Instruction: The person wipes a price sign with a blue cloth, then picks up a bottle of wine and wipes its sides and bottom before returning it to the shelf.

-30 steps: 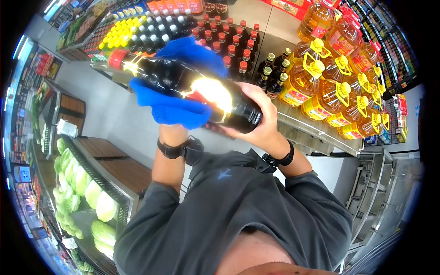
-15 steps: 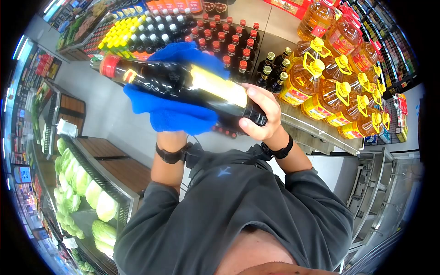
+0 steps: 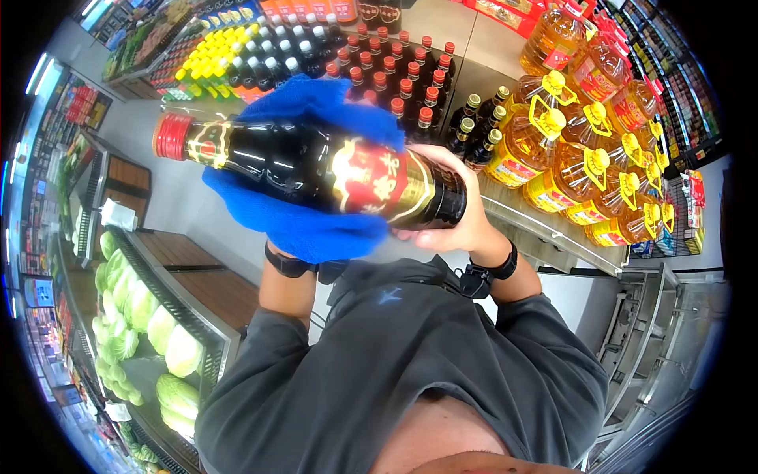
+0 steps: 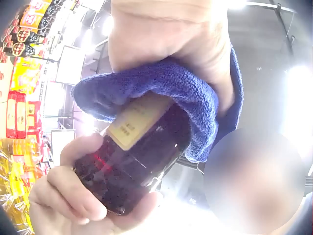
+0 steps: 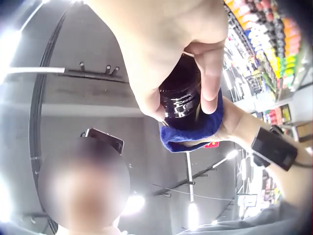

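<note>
A dark bottle (image 3: 292, 162) with a red cap and a red-and-gold label lies nearly level across the head view, cap to the left. A blue cloth (image 3: 292, 221) wraps around its middle from both sides, and my left hand (image 4: 171, 44) grips the bottle through that cloth, its fingers hidden. My right hand (image 3: 458, 205) holds the base end, thumb on one side and fingers on the other. In the right wrist view, the right hand (image 5: 176, 54) has its fingertips around the dark base (image 5: 182, 100).
Rows of red-capped bottles (image 3: 395, 79) stand on a display ahead, with large yellow-capped oil bottles (image 3: 525, 146) at the right. Cabbages (image 3: 130, 304) fill a rack at the left. A metal rack (image 3: 639, 340) stands at the lower right.
The bottle has turned about its length, so its red-and-gold label faces up, and sits slightly lower and more level. The cloth and my left hand have shifted lower; my right hand has changed its hold.
</note>
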